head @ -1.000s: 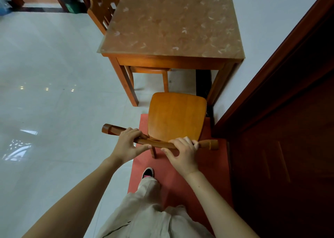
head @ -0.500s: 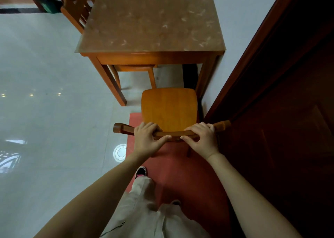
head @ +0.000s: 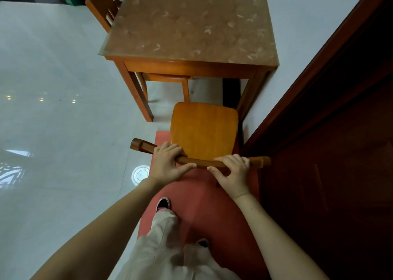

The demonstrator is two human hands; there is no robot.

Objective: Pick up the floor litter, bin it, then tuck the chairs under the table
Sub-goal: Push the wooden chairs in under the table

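Hands are both holding the curved wooden top rail (head: 201, 163) of an orange-brown wooden chair (head: 204, 128), seen from above & behind. The left hand (head: 168, 162) is clamping the rail left of centre, fingers curling over the top w/ the thumb stretching along the near side; its grip is closed on the rail. The right hand (head: 232, 172) is wrapping the rail right of centre, grip likewise closed round it, thumb pointing left.

The chair is standing partly over a red floor mat (head: 212, 205), seat facing the worktop, a wooden table w/ a brown leaf-patterned cover (head: 191, 24). The seat is lying wholly in view in front of the worktop's near edge, towards its right-hand leg, not under it.

A 2nd wooden chair seat (head: 168, 77) is showing beneath the worktop at the left, & a 3rd wooden chair (head: 102, 1) is sitting at its far left side. A dark brown wooden door (head: 329, 152) is running down the right, close beside the held chair. Pale trousers (head: 161, 247) & a black shoe (head: 162, 203) are showing over the mat; a glossy white tiled floor (head: 63, 130) is spreading out to the left.
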